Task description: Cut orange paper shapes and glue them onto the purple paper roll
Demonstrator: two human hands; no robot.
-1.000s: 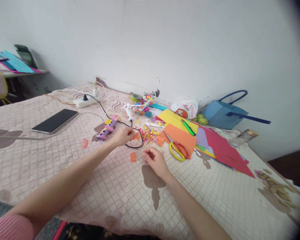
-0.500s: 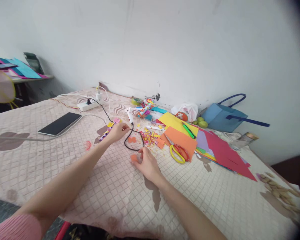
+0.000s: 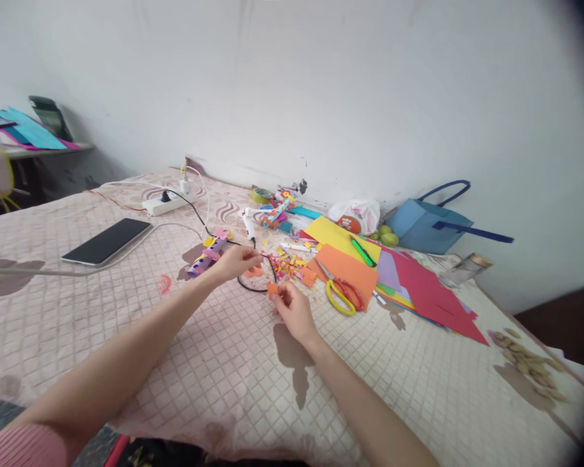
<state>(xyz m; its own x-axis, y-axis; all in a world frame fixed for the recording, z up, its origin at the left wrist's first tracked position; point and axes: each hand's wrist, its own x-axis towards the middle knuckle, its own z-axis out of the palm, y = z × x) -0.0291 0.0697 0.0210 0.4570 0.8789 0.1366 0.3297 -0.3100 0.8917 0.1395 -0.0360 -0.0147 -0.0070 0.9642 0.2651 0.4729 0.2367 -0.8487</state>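
My right hand (image 3: 296, 311) pinches a small orange paper piece (image 3: 272, 290) just above the tablecloth, at the near edge of the looped black cord (image 3: 253, 288). My left hand (image 3: 233, 264) is over the loop's left side, thumb and fingers drawn together; whatever lies between the tips is hidden. Orange paper cutouts (image 3: 253, 272) lie inside the loop, right under those fingertips. The cord runs up to a white glue gun (image 3: 248, 224) behind. To the left of my left hand lies a purple paper roll (image 3: 200, 264) with dark spots and pink and yellow bits.
Paper scraps (image 3: 287, 266) are strewn right of the cord. Scissors (image 3: 340, 295) with yellow and red handles and a green cutter (image 3: 363, 251) rest on coloured sheets (image 3: 431, 292). A tablet (image 3: 107, 241) and power strip (image 3: 163, 205) lie left; a blue bag (image 3: 428, 224) stands back right.
My left hand has moved a little right and down, over the orange cutouts. The orange piece in my right hand has turned and come up, and that hand is clear of the cord.
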